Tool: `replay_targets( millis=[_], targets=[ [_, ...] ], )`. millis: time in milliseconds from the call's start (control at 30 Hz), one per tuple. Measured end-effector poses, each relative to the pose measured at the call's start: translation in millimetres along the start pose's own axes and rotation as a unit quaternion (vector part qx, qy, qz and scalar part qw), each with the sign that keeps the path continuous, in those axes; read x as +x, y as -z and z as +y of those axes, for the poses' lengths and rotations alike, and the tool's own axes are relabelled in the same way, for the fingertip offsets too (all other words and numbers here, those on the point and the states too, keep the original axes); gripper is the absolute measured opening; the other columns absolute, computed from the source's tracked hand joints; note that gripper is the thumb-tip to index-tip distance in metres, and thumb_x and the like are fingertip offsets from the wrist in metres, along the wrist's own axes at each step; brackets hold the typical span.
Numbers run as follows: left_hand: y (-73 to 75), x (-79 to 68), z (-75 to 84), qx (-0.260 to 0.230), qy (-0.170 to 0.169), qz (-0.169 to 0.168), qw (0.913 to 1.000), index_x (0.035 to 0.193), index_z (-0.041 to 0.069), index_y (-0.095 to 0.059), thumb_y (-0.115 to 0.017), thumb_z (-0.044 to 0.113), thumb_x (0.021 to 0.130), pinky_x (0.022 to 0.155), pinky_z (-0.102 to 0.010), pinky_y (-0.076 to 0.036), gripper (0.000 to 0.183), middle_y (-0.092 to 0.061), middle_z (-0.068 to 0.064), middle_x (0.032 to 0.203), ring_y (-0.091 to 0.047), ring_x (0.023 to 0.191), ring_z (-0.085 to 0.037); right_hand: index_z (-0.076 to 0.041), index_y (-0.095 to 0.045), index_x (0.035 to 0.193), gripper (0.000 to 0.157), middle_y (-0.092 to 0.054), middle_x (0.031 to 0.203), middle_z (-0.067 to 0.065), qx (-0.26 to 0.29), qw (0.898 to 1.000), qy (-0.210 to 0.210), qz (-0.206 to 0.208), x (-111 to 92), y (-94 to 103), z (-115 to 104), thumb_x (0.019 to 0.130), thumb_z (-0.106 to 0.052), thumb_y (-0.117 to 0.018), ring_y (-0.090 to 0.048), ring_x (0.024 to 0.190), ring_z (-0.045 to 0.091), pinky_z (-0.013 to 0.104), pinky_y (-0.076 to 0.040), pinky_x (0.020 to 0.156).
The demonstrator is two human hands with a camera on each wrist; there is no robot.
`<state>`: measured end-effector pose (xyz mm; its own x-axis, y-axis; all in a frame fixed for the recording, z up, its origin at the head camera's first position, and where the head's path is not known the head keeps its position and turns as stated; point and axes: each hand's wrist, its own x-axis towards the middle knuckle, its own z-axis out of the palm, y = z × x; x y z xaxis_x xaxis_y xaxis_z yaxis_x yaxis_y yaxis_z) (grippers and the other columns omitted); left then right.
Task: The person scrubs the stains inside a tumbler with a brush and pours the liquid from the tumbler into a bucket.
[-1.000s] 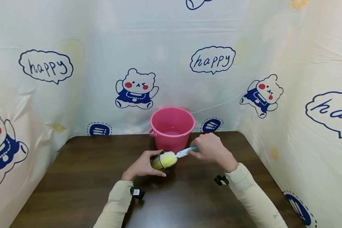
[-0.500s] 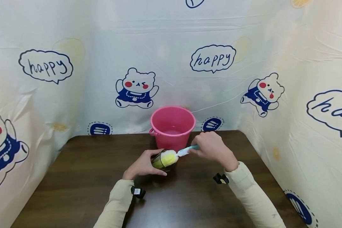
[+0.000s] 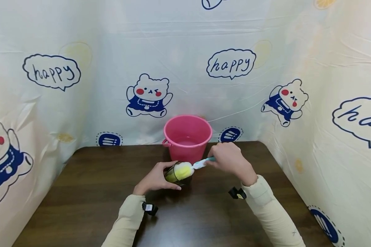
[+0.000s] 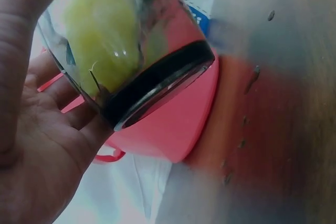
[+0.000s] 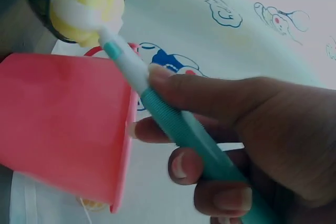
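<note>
My left hand (image 3: 154, 177) grips a clear, dark-tinted glass (image 4: 157, 80), tilted with its mouth toward the right. In the left wrist view its thick dark base faces the camera. Inside it sits the yellow and white sponge head of a bottle brush (image 3: 183, 171), part of the head sticking out past the rim. With fingers and thumb curled round the teal and white handle (image 5: 184, 132), my right hand (image 3: 230, 160) holds the brush. Both hands are above the table, just in front of a pink bucket (image 3: 188, 151).
The bucket stands at the back of the dark wooden table (image 3: 105, 192), its handle lug on the left side. A pale printed curtain (image 3: 185, 41) surrounds the table at the back and sides. Each wrist carries a small black camera.
Very little differs: the glass and brush shift slightly to the right, and the right forearm moves slightly to the left. Both holds stay the same.
</note>
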<state>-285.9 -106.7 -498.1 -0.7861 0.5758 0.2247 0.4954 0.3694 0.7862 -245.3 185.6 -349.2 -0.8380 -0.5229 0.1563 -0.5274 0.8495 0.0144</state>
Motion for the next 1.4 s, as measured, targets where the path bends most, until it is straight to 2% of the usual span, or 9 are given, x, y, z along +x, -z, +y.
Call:
replay_targets(
  millis=[167,400,567,667,833,900,1033,1233,1400],
  targets=[
    [2.8,0.8,4.7,0.01,0.001,-0.006,0.9999,0.147,0.015,-0.055,-0.095,0.047,0.065,0.103,-0.046,-0.053,0.097,-0.059,0.003,0.145,-0.055,0.129,-0.019,-0.023,-0.077,0.072,0.026,-0.049,0.053,-0.013,0.011,0.999,-0.019,-0.044,-2,3.4,-3,0.084,-0.045,-0.082,-0.04,0.05,0.008,0.025,-0.033,0.044],
    [2.2,1.3,8.6,0.023,0.002,-0.007,0.9997,0.148,0.013,-0.054,-0.095,0.05,0.064,0.105,-0.047,-0.051,0.101,-0.059,0.002,0.145,-0.055,0.13,-0.018,-0.026,-0.075,0.066,0.027,-0.042,0.047,-0.012,0.005,1.0,-0.016,-0.008,-2,10.5,-7,0.081,-0.047,-0.084,-0.038,0.051,0.01,0.025,-0.027,0.043],
    [3.0,1.4,9.0,0.02,0.0,-0.008,0.9998,0.148,0.013,-0.054,-0.096,0.046,0.065,0.104,-0.046,-0.052,0.099,-0.058,0.003,0.145,-0.055,0.13,-0.019,-0.025,-0.067,0.059,0.035,-0.039,0.046,-0.011,0.014,0.997,-0.048,-0.05,-3,13.7,-9,0.081,-0.045,-0.085,-0.034,0.049,0.01,0.026,-0.026,0.043],
    [3.1,0.4,7.7,0.015,0.004,-0.007,0.9999,0.148,0.013,-0.054,-0.096,0.043,0.065,0.104,-0.046,-0.052,0.097,-0.057,0.002,0.146,-0.055,0.131,-0.02,-0.025,-0.064,0.057,0.037,-0.038,0.048,-0.011,0.026,0.998,-0.032,-0.054,-3,14.6,-10,0.081,-0.044,-0.084,-0.034,0.051,0.009,0.025,-0.027,0.044],
    [4.9,0.1,5.5,0.007,0.004,0.002,1.0,0.147,0.017,-0.055,-0.096,0.047,0.064,0.101,-0.043,-0.054,0.098,-0.06,0.006,0.142,-0.057,0.126,-0.016,-0.025,-0.075,0.067,0.028,-0.046,0.049,-0.015,0.01,0.999,-0.028,-0.019,1,12.9,-6,0.082,-0.047,-0.083,-0.044,0.053,0.01,0.026,-0.034,0.043],
    [6.9,1.1,5.7,0.007,-0.001,0.008,0.9999,0.147,0.018,-0.055,-0.096,0.045,0.064,0.1,-0.042,-0.055,0.097,-0.061,0.007,0.141,-0.058,0.123,-0.016,-0.023,-0.079,0.073,0.026,-0.05,0.05,-0.014,0.01,0.999,-0.04,-0.023,1,13.2,-6,0.082,-0.047,-0.083,-0.047,0.053,0.011,0.026,-0.037,0.043],
    [9.6,2.1,6.8,0.003,-0.01,0.017,0.9998,0.146,0.017,-0.057,-0.097,0.04,0.064,0.099,-0.044,-0.056,0.094,-0.061,0.005,0.14,-0.058,0.124,-0.018,-0.022,-0.075,0.067,0.029,-0.047,0.049,-0.011,0.028,0.997,-0.044,-0.052,0,17.8,-8,0.082,-0.044,-0.084,-0.044,0.053,0.011,0.025,-0.034,0.044],
    [11.5,2.7,9.3,0.005,-0.015,0.016,0.9997,0.145,0.02,-0.057,-0.096,0.044,0.065,0.101,-0.043,-0.055,0.093,-0.061,0.008,0.139,-0.058,0.124,-0.016,-0.025,-0.074,0.066,0.026,-0.05,0.051,-0.013,0.036,0.999,-0.031,-0.021,-1,23.2,-8,0.082,-0.043,-0.084,-0.046,0.056,0.011,0.026,-0.035,0.045],
    [12.5,-1.7,10.1,0.008,-0.001,0.02,0.9998,0.145,0.019,-0.058,-0.097,0.042,0.064,0.101,-0.044,-0.055,0.092,-0.062,0.008,0.138,-0.058,0.123,-0.016,-0.021,-0.08,0.075,0.025,-0.052,0.052,-0.013,0.039,0.997,-0.044,-0.046,-3,20.6,-10,0.083,-0.044,-0.083,-0.047,0.055,0.011,0.026,-0.039,0.046]
  ],
)
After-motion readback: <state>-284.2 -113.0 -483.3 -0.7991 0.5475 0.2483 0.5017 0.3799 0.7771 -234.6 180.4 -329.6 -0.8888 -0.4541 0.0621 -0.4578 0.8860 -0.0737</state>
